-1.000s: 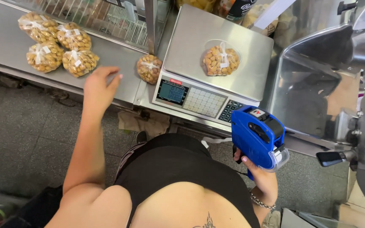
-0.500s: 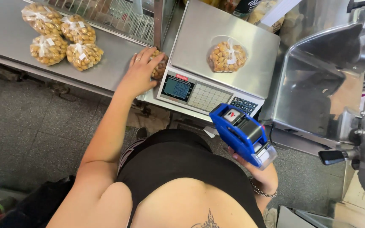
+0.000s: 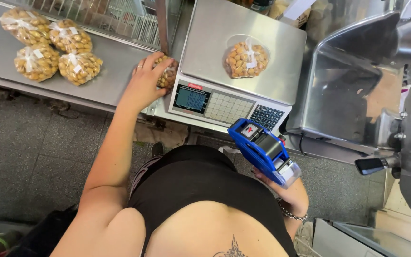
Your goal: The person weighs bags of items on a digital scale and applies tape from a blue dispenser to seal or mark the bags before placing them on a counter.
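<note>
A steel counter (image 3: 115, 78) carries a scale (image 3: 236, 71) with one nut bag (image 3: 246, 59) on its platform. The left hand (image 3: 146, 81) lies on another bag (image 3: 166, 72) beside the scale, fingers curled over it, apparently gripping. Four bags (image 3: 53, 50) sit well left of those fingers. The right hand (image 3: 288, 190) is closed around a blue label gun (image 3: 261, 148) near the waist.
</note>
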